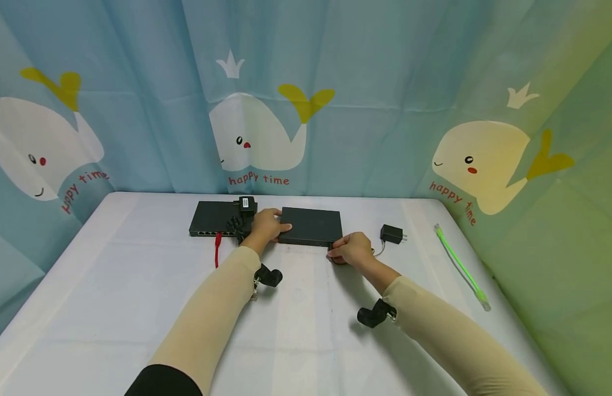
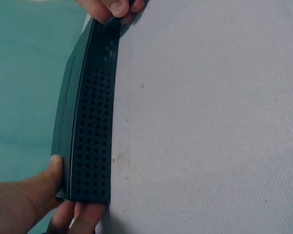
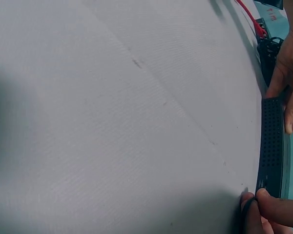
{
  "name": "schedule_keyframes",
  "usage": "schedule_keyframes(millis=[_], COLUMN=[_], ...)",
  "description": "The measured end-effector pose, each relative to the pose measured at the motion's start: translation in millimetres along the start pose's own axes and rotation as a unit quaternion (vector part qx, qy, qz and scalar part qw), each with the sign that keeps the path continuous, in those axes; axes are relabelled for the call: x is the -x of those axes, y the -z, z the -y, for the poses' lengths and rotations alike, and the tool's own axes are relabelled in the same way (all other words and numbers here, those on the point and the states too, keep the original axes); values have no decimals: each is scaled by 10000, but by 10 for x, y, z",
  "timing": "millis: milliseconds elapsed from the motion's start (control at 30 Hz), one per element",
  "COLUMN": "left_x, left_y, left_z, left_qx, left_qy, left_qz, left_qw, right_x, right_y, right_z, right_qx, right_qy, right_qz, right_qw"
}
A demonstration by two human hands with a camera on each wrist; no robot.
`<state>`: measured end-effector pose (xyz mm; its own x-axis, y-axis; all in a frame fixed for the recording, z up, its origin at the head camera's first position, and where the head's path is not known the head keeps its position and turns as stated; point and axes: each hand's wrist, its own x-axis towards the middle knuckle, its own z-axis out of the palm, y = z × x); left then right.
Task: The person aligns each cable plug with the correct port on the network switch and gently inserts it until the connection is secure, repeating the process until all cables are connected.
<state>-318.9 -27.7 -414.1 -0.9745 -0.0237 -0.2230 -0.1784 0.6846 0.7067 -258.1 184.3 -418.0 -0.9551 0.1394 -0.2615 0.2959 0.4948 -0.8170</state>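
Observation:
A black network switch (image 1: pixel 309 226) with a perforated front edge lies near the back of the white table. My left hand (image 1: pixel 266 224) grips its left end, thumb on top and fingers at the side, as the left wrist view also shows. At the front right corner, my right hand (image 1: pixel 352 249) pinches the end of a black cable (image 3: pixel 246 209) between thumb and fingers. The cable end is against the switch's front face; whether it sits in a socket is hidden by the fingers. Behind the right hand, a black power adapter (image 1: pixel 391 234) lies with its cord running toward that hand.
Left of my left hand is a second black switch (image 1: pixel 213 214) with a red network cable (image 1: pixel 218 247) in its front. Another adapter (image 1: pixel 246 204) and its bundled cord rest on it. A green network cable (image 1: pixel 459 263) lies at the right. A curtain (image 1: pixel 375 137) hangs behind.

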Motion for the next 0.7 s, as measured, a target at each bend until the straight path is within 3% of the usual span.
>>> schedule_keyframes(millis=[400, 700], left_x=[-54, -96], left_y=[-29, -23], left_z=[-3, 41], left_qx=[-218, 68], left_qy=[-174, -23], left_qz=[209, 237], left_qw=[9994, 9997], right_x=[-42, -48], right_y=[28, -6], right_z=[-31, -34], right_qx=[-19, -46], right_qy=[-156, 29], right_qz=[-205, -180], right_qw=[9997, 9998])
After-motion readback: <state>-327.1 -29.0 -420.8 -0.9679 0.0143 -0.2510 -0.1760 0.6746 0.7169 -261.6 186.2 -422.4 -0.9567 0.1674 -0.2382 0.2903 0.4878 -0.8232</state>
